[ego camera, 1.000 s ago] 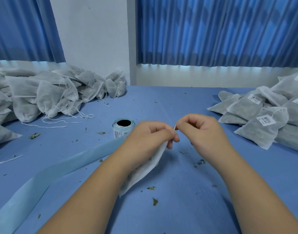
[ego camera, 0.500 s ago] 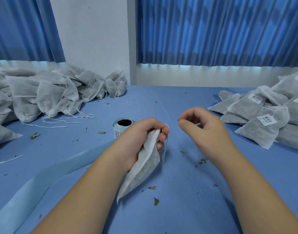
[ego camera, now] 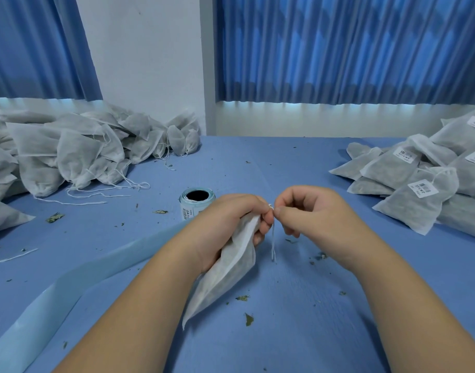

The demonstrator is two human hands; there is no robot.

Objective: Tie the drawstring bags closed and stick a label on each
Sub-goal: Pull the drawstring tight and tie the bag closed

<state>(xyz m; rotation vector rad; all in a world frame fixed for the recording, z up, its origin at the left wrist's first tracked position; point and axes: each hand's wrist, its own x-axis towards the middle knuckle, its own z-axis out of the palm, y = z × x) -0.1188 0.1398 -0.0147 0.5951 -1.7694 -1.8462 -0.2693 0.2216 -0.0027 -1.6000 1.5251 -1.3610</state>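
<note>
My left hand (ego camera: pixel 228 224) grips the gathered neck of a white drawstring bag (ego camera: pixel 223 273), which hangs down toward me over the blue table (ego camera: pixel 298 305). My right hand (ego camera: pixel 309 211) pinches the bag's white drawstring (ego camera: pixel 273 246) right beside the left fingertips; the loose string ends dangle below. A roll of labels (ego camera: pixel 197 201) stands just behind my left hand, and its pale blue backing strip (ego camera: pixel 69 289) trails to the lower left.
A heap of unlabelled white bags (ego camera: pixel 69 154) with loose strings lies at the back left. Labelled bags (ego camera: pixel 419 184) are piled at the right. Dried leaf bits are scattered over the table. Blue curtains hang behind.
My right hand let go and drew away from the bag half a second ago; it has now come back to the left fingertips and pinches the string. The bag hangs lower.
</note>
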